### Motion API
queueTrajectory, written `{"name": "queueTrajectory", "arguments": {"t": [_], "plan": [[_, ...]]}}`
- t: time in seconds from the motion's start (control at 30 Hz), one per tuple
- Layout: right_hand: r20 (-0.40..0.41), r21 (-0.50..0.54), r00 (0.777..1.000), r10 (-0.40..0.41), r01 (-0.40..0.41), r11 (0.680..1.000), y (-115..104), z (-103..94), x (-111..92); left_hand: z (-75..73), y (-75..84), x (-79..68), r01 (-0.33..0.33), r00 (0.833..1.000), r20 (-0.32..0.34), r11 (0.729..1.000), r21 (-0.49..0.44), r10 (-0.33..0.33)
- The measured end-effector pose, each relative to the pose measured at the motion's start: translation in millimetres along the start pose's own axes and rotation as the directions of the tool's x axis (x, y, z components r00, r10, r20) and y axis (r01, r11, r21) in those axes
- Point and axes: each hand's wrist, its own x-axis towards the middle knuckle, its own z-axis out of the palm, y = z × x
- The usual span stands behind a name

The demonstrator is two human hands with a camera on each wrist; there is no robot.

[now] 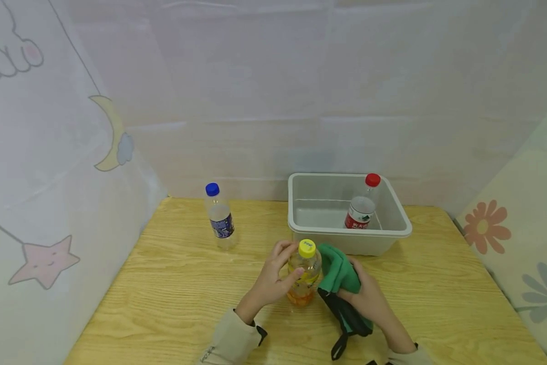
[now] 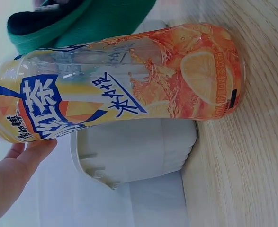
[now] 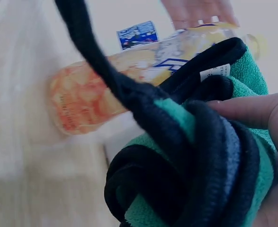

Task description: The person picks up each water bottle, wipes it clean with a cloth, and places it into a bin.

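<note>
My left hand (image 1: 273,276) grips the upper part of a clear plastic drink bottle (image 1: 303,294), thumb on the near side and fingers behind. The bottle stands upright on the table, with a yellow cap and an orange-slice label (image 2: 176,75). In my right hand (image 1: 369,296) is a bunched green cloth (image 1: 339,271) with black edging and a hanging black loop (image 3: 89,42). The cloth is close against the bottle's right side. My right thumb (image 3: 252,111) presses on its folds; the other fingers are partly hidden.
Behind the hands sits a light grey plastic bin (image 1: 332,243), holding a red-capped bottle (image 1: 361,210) that leans inside. A blue-capped bottle (image 1: 221,223) stands at the back left of the wooden table (image 1: 163,304). Printed cloth walls (image 1: 255,101) enclose the table's back and sides.
</note>
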Motion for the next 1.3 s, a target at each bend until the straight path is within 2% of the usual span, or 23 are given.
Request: {"name": "queueTrajectory", "arguments": {"t": [0.13, 0.37, 0.43, 0.63, 1.3], "plan": [[-0.024, -0.006, 0.999, -0.034, 0.034, 0.999, -6.2, -6.5, 0.0, -0.2, -1.8, -0.4, -0.003, 1.0, 0.013, 1.0, -0.013, 0.004], [-0.046, -0.002, 0.997, -0.069, 0.069, 0.998, -19.1, -13.9, 0.3, 7.7, -34.3, -5.2, 0.043, 0.999, 0.02, 0.998, -0.034, -0.042], [-0.047, -0.002, 0.996, -0.074, 0.074, 0.997, -21.8, -14.8, 0.3, 8.3, -38.3, -6.2, 0.055, 0.998, 0.022, 0.998, -0.035, -0.054], [-0.055, -0.001, 0.994, -0.091, 0.091, 0.996, -28.5, -15.2, 1.0, 7.1, -39.3, -7.7, 0.046, 0.999, 0.012, 0.998, -0.034, -0.046], [-0.065, -0.077, 0.968, -0.244, 0.239, 0.968, -43.6, -8.9, 11.0, 6.4, -37.9, -8.4, 0.014, 1.0, -0.011, 1.0, 0.025, -0.014]]}}
